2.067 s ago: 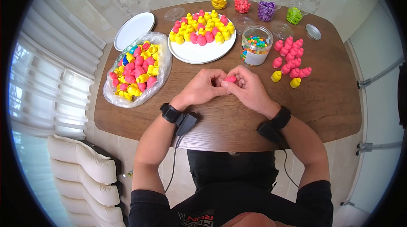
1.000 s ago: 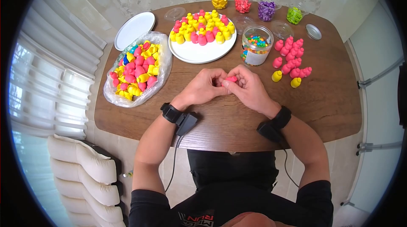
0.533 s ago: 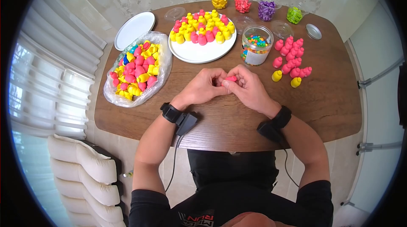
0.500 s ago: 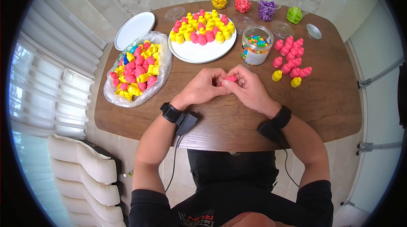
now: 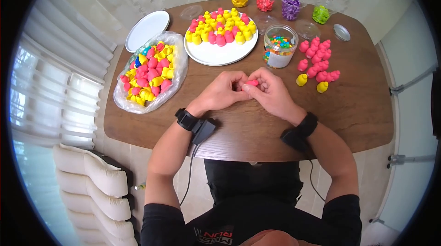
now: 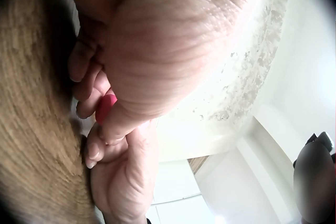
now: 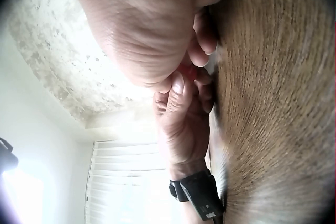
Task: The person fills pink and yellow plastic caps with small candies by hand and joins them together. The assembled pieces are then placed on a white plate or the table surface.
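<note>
Close over the wooden table (image 5: 248, 140), my left hand (image 5: 220, 92) and right hand (image 5: 273, 95) meet at the fingertips. Between them they pinch a small pink bottle-shaped capsule (image 5: 252, 82), mostly covered by the fingers. Only a bit of the pink capsule (image 6: 105, 107) shows in the left wrist view, beside the thumb. In the right wrist view a reddish sliver of it (image 7: 190, 71) peeks out between the fingers of both hands. Beyond the hands, a white plate (image 5: 220, 57) carries many upright yellow and pink bottle-shaped pieces.
On the left lies a clear plastic bag (image 5: 180, 69) of loose yellow and pink pieces. A jar (image 5: 279, 60) of colourful candies stands behind the right hand. Pink bottle-shaped capsules (image 5: 317, 54) stand to the right. Cups of wrapped sweets (image 5: 290, 11) line the back edge.
Both hands stay together on the pink capsule, with only slight finger movement. The head view has shifted a little, so the table sits slightly higher in it.
</note>
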Available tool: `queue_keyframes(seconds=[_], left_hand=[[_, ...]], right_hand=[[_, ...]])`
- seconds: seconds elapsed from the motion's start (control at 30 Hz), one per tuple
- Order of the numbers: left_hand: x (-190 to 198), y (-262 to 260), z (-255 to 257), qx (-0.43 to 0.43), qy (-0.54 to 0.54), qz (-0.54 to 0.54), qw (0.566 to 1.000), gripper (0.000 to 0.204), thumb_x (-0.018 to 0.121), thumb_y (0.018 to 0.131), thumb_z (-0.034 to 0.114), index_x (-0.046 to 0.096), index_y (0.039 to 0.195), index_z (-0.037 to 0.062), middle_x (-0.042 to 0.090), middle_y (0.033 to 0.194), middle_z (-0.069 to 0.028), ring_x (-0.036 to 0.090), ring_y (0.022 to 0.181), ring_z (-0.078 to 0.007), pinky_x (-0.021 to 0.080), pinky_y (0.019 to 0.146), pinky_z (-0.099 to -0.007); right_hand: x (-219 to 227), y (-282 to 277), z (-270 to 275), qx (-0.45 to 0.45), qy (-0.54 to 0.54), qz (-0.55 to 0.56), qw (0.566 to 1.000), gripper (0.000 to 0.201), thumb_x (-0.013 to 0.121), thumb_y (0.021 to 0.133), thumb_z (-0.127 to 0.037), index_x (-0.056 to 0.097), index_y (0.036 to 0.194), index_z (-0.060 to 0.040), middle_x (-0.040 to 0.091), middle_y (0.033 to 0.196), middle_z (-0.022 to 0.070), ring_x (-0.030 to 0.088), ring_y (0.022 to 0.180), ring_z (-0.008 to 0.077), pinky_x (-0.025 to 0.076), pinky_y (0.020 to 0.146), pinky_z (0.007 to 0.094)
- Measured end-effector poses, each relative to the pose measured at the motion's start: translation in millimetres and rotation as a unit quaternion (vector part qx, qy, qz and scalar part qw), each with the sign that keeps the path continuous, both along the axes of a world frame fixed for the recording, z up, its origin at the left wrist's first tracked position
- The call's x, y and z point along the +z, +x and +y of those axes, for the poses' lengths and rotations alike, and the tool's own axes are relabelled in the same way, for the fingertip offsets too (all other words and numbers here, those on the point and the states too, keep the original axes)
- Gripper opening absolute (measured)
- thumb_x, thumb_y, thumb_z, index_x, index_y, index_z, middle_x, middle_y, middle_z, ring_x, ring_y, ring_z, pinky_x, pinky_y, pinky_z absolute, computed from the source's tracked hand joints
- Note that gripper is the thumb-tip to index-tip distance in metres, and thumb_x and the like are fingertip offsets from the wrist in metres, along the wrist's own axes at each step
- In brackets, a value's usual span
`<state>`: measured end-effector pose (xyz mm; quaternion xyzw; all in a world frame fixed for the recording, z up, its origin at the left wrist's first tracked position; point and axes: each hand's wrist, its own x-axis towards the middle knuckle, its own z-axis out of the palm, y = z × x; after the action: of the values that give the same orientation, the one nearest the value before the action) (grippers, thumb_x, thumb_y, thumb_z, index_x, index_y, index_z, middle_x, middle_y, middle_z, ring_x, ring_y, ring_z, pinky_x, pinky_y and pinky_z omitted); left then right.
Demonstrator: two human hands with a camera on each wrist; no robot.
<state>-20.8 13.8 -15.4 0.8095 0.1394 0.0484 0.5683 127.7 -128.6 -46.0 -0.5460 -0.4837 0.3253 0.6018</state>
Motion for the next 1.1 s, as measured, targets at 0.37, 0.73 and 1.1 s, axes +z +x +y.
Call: queue_keyframes(seconds=[0.37,0.73,1.1], left_hand=[[3,-2,-1,0.007,0.002,0.007,1.000,0.020,0.078,0.095,0.015,0.070,0.109,0.0022,0.064,0.088,0.0061,0.052,0.078,-0.0020,0.046,0.068,-0.0223],[-3,-2,8,-0.012,-0.105,-0.015,0.994,0.024,0.080,0.094,0.012,0.069,0.113,0.0020,0.065,0.094,0.0060,0.056,0.082,-0.0017,0.048,0.073,-0.0199],[4,-1,3,0.019,-0.147,-0.018,0.989,0.030,0.081,0.091,0.005,0.067,0.117,-0.0003,0.069,0.098,0.0008,0.063,0.089,-0.0051,0.053,0.078,-0.0223]], right_hand=[[5,0,-3,-0.004,-0.009,-0.046,0.999,0.018,0.069,0.101,-0.015,0.058,0.102,-0.0003,0.058,0.074,0.0004,0.050,0.063,0.0030,0.041,0.053,0.0255],[8,2,-5,-0.009,-0.010,-0.019,1.000,0.018,0.061,0.106,-0.018,0.059,0.108,-0.0003,0.062,0.084,0.0026,0.055,0.067,0.0048,0.044,0.056,0.0271],[16,3,-7,-0.005,-0.036,0.078,0.996,0.022,0.056,0.109,-0.021,0.057,0.117,-0.0003,0.063,0.090,0.0028,0.054,0.064,0.0059,0.044,0.056,0.0232]])
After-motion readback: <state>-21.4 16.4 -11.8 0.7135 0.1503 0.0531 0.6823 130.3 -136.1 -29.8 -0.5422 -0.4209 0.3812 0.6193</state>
